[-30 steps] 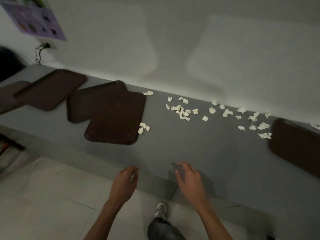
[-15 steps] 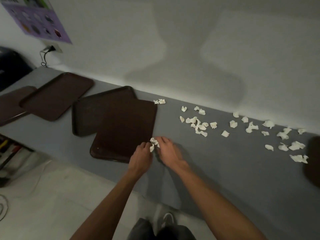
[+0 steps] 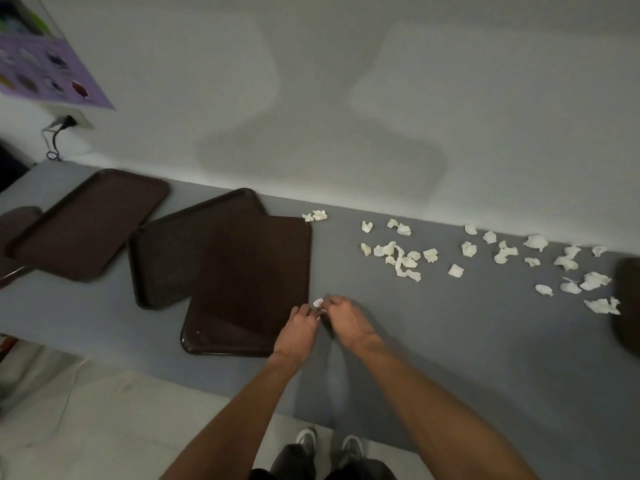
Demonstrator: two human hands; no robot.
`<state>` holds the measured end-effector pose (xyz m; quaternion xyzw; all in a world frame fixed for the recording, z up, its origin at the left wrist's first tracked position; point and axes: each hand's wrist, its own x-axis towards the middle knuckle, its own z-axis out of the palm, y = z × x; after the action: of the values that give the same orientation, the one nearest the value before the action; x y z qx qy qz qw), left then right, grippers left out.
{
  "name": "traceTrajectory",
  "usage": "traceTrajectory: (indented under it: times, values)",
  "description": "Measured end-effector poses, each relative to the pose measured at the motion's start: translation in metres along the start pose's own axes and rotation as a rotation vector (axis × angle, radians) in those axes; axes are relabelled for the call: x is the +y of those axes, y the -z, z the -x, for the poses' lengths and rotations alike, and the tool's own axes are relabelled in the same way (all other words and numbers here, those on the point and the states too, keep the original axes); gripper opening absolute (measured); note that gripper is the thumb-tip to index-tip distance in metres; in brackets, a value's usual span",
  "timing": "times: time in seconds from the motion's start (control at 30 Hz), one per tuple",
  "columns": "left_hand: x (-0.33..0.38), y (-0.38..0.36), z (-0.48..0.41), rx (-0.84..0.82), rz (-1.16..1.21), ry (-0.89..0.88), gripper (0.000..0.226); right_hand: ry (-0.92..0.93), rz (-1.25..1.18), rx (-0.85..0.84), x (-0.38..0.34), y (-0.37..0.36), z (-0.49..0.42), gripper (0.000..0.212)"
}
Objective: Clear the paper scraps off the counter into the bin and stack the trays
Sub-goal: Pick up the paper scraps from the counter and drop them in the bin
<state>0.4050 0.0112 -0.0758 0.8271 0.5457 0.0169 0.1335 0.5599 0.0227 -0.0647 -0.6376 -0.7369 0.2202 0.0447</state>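
Observation:
Both my hands meet on the grey counter (image 3: 450, 358) at the right edge of the nearest brown tray (image 3: 242, 289). My left hand (image 3: 298, 332) and my right hand (image 3: 346, 320) have their fingers curled round a small clump of white paper scraps (image 3: 318, 304), which shows between the fingertips. More white scraps (image 3: 398, 254) lie scattered along the back of the counter to the right. A second tray (image 3: 166, 251) lies partly under the nearest one, and a third (image 3: 90, 223) sits farther left.
Another tray edge (image 3: 628, 306) shows at the far right, and one more (image 3: 14, 223) at the far left. A wall socket with a cable (image 3: 62, 124) and a purple poster (image 3: 45, 71) are on the wall. No bin is in view.
My hands rose from the counter's front edge to the scraps beside the nearest tray and closed in on them. The view moved closer to the counter.

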Motion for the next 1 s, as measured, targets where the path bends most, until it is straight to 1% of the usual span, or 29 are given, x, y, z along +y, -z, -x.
traceTrajectory:
  times: [0.03, 0.13, 0.23, 0.33, 0.4, 0.53, 0.6, 0.63, 0.67, 0.7, 0.73, 0.77, 0.8, 0.83, 0.87, 0.93, 1.0]
  values:
    - [-0.001, 0.0, -0.001, -0.011, -0.026, -0.033, 0.044, 0.009, 0.041, 0.013, -0.001, 0.0, 0.003, 0.021]
    - [-0.003, 0.001, -0.003, -0.036, -0.117, -0.097, 0.051, 0.014, 0.086, 0.064, -0.005, -0.003, 0.003, 0.039]
    - [-0.005, 0.003, -0.003, -0.048, -0.127, -0.136, 0.051, 0.07, 0.178, 0.022, -0.018, 0.006, 0.002, 0.036]
    - [-0.01, 0.004, -0.004, -0.052, -0.109, -0.164, 0.049, -0.009, 0.177, -0.001, -0.025, 0.013, 0.007, 0.037]
    - [-0.013, 0.006, -0.003, -0.06, -0.052, -0.154, 0.045, -0.046, 0.17, 0.019, -0.022, 0.012, 0.015, 0.039]
    - [-0.009, 0.013, 0.002, -0.067, 0.082, -0.113, 0.028, -0.164, 0.157, 0.109, -0.006, -0.001, 0.048, 0.056]
    - [-0.007, 0.013, 0.002, -0.07, 0.15, -0.095, 0.022, -0.251, 0.158, 0.118, 0.008, -0.006, 0.07, 0.066]
    - [-0.005, 0.012, 0.003, -0.076, 0.188, -0.091, 0.02, -0.285, 0.15, 0.108, 0.016, -0.009, 0.08, 0.067]
    - [-0.001, 0.012, 0.004, -0.081, 0.221, -0.085, 0.02, -0.321, 0.139, 0.102, 0.025, -0.01, 0.091, 0.057]
    - [0.004, 0.011, 0.005, -0.087, 0.246, -0.078, 0.019, -0.404, 0.063, 0.113, 0.031, -0.009, 0.104, 0.039]
    - [0.01, 0.01, 0.008, -0.094, 0.265, -0.068, 0.021, -0.427, 0.039, 0.193, 0.041, -0.013, 0.118, 0.027]
    - [0.017, 0.01, 0.01, -0.1, 0.273, -0.063, 0.022, -0.509, 0.015, 0.267, 0.053, -0.017, 0.132, 0.03]
    - [0.026, 0.008, 0.013, -0.103, 0.281, -0.07, 0.022, -0.56, -0.042, 0.338, 0.064, -0.02, 0.147, 0.026]
    - [0.035, 0.007, 0.017, -0.105, 0.3, -0.083, 0.021, -0.628, -0.169, 0.4, 0.07, -0.017, 0.164, 0.016]
    - [0.045, 0.004, 0.019, -0.111, 0.324, -0.098, 0.02, -0.688, -0.268, 0.463, 0.077, -0.016, 0.181, 0.01]
    - [0.068, -0.001, 0.024, -0.128, 0.355, -0.114, 0.018, -0.758, -0.431, 0.571, 0.085, -0.006, 0.218, 0.016]
    - [0.094, -0.005, 0.03, -0.139, 0.39, -0.119, 0.014, -0.82, -0.551, 0.67, 0.093, 0.004, 0.253, 0.01]
